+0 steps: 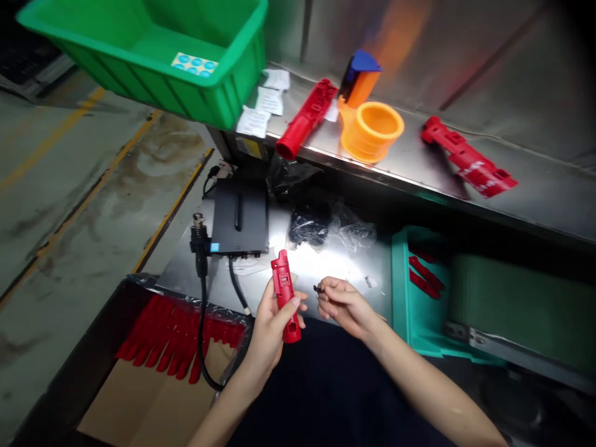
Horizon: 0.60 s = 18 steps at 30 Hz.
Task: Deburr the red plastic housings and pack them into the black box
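Observation:
My left hand is wrapped round a red plastic housing, long and narrow, with a small window and a square opening near its lower end. Held upright, the part stands out above my fingers. To its right, my right hand pinches a small black piece between thumb and fingertips. That piece is too small to make out its kind. A short gap separates it from the red housing. Both hands are over the front of the metal bench.
A green bin, red housings and an orange ring-shaped holder sit on the shelf. Below are a black box with a cabled tool, a teal bin, and at lower left a carton of red parts. A green conveyor belt runs right.

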Available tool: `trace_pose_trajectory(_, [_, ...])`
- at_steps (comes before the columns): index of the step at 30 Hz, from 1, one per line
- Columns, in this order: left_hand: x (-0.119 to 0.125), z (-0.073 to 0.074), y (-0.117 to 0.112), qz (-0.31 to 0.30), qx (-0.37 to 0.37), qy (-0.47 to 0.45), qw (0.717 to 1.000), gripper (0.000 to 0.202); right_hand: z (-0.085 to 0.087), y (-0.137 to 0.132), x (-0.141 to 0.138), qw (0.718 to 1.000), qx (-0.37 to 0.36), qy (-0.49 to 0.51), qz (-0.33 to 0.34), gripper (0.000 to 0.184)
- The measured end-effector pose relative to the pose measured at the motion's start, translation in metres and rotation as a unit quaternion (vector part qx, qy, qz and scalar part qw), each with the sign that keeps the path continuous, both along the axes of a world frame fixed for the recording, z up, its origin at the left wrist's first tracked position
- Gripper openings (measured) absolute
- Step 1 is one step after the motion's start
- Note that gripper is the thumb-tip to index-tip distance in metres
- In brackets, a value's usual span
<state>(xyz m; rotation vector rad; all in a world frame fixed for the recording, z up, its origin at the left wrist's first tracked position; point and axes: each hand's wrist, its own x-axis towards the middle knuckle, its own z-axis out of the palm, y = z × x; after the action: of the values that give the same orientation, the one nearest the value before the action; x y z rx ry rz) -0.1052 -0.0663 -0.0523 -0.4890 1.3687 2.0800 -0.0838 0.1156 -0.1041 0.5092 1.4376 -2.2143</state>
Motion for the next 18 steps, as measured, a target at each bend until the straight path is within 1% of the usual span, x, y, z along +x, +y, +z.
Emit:
trace_pose_trajectory(3, [0.004,0.012,0.025,-0.076,0.061,0.024,0.995,0.059,0.039,0.011,0.029,0.993,-0.099,0.003,-0.062,0.033])
trace_pose_trajectory(5, [0.009,0.021,0.040,-0.111,0.089,0.032,0.989,0.056,0.057,0.018,0.044,0.985,-0.140,0.012,-0.099,0.028])
trace_pose_trajectory(7, [0.014,0.030,0.052,-0.134,0.105,0.032,0.985,0.054,0.071,0.026,0.058,0.977,-0.170,0.028,-0.128,0.025])
trace_pose_trajectory(9, [0.020,0.037,0.064,-0.157,0.118,0.025,0.980,0.052,0.079,0.033,0.071,0.969,-0.196,0.048,-0.142,0.024])
trace_pose_trajectory(12, [0.031,0.046,0.079,-0.186,0.133,0.008,0.973,0.047,0.086,0.044,0.091,0.962,-0.216,0.079,-0.150,0.025])
trace_pose_trajectory(17, [0.053,0.059,0.102,-0.202,0.152,-0.009,0.967,0.036,0.089,0.062,0.120,0.960,-0.187,0.127,-0.165,0.021])
trace_pose_trajectory(18, [0.058,0.061,0.106,-0.206,0.157,-0.015,0.966,0.034,0.091,0.067,0.126,0.961,-0.162,0.142,-0.173,0.018])
